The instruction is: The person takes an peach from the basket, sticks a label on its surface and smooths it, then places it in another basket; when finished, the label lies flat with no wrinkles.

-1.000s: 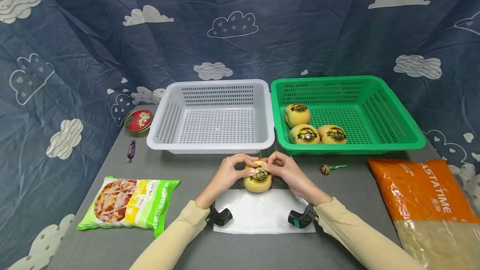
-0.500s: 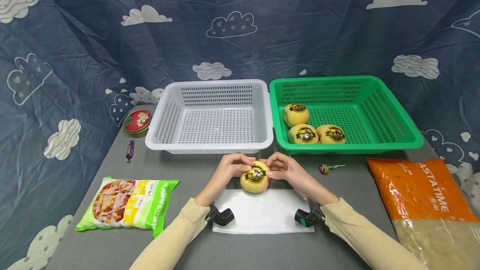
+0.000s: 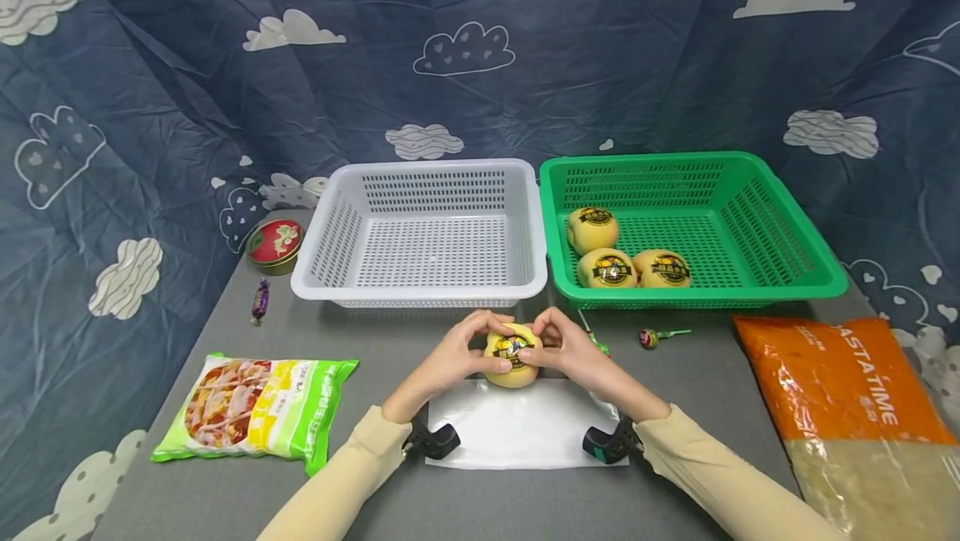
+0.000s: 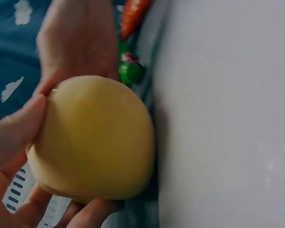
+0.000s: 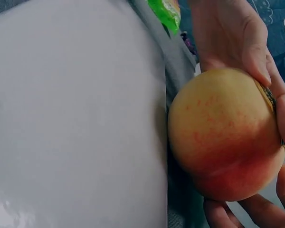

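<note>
In the head view, a yellow peach (image 3: 512,378) with a black and gold label (image 3: 506,347) sits between both hands at the far edge of a glossy white sheet (image 3: 525,433). My left hand (image 3: 459,358) grips its left side, thumb in front and fingers over the top. Opposite it, my right hand (image 3: 576,349) holds the peach with the thumb pressed on the label. The right wrist view shows a red blush and crease on the peach (image 5: 228,142). In the left wrist view the peach (image 4: 92,142) looks plain yellow, its label hidden.
Behind stand a white basket (image 3: 420,293) and a green basket (image 3: 712,294) holding several peaches (image 3: 609,269). A lollipop (image 3: 649,339), a second lollipop (image 3: 596,341) and an orange pasta bag (image 3: 847,383) lie right; a green food bag (image 3: 255,408), purple candy (image 3: 260,301) and red tin (image 3: 274,242) lie left.
Both thumbs have shifted on the peach: half a second ago the label was mostly uncovered, and now the right thumb lies over its edge. The second lollipop has come into sight beside the right hand.
</note>
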Demonstrator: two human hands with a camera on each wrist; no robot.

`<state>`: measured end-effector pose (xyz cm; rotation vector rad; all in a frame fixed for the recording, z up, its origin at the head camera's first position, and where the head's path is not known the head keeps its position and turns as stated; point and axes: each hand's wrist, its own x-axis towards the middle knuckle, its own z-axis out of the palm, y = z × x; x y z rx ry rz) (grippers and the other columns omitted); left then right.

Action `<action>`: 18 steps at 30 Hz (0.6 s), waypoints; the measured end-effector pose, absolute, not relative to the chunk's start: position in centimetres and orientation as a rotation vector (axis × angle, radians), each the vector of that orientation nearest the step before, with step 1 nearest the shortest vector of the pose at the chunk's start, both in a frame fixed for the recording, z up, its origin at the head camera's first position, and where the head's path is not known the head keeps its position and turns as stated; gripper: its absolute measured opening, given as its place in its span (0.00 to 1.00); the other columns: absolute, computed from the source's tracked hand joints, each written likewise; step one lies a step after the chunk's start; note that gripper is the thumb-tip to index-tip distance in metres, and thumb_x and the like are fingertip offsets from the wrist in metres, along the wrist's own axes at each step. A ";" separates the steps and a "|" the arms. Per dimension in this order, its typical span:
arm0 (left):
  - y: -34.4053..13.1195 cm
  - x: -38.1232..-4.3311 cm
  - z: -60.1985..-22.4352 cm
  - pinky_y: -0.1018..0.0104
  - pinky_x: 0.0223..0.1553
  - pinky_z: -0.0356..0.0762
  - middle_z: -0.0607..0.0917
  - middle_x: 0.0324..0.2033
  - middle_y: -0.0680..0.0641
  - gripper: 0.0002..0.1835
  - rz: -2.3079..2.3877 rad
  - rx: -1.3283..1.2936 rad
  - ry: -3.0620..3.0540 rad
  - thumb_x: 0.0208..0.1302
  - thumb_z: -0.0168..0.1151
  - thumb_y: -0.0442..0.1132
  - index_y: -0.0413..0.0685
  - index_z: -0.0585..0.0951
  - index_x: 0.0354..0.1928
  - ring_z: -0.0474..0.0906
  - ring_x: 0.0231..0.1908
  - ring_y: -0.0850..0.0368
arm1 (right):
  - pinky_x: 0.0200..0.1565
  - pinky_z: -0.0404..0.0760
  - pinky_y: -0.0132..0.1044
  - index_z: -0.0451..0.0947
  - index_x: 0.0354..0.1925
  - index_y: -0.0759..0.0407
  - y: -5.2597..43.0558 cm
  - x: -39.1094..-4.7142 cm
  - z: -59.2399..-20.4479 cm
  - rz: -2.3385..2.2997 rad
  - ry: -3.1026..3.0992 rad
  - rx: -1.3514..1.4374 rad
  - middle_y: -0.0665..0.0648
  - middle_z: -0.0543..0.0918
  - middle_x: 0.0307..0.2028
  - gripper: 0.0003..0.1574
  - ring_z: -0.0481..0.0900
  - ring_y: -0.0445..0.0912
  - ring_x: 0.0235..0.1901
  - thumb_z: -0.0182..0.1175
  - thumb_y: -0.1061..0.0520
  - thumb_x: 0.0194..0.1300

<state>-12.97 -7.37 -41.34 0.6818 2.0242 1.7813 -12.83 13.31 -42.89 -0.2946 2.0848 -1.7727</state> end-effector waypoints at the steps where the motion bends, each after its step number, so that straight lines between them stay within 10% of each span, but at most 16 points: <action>1: -7.4 -13.0 -41.4 0.50 0.53 0.66 0.68 0.56 0.35 0.18 1.786 0.657 2.019 0.49 0.64 0.26 0.32 0.75 0.45 0.65 0.53 0.45 | 0.42 0.76 0.37 0.60 0.39 0.66 13.4 -12.9 -42.9 -1.779 2.072 -0.296 0.66 0.74 0.49 0.22 0.74 0.50 0.47 0.63 0.60 0.56; 18: -8.1 -13.9 -43.3 0.51 0.55 0.63 0.71 0.56 0.41 0.19 1.784 0.604 1.984 0.54 0.64 0.32 0.40 0.78 0.50 0.66 0.56 0.53 | 0.46 0.71 0.42 0.61 0.41 0.64 14.4 -13.8 -43.4 -1.769 1.931 -0.265 0.60 0.76 0.40 0.18 0.73 0.48 0.42 0.59 0.59 0.59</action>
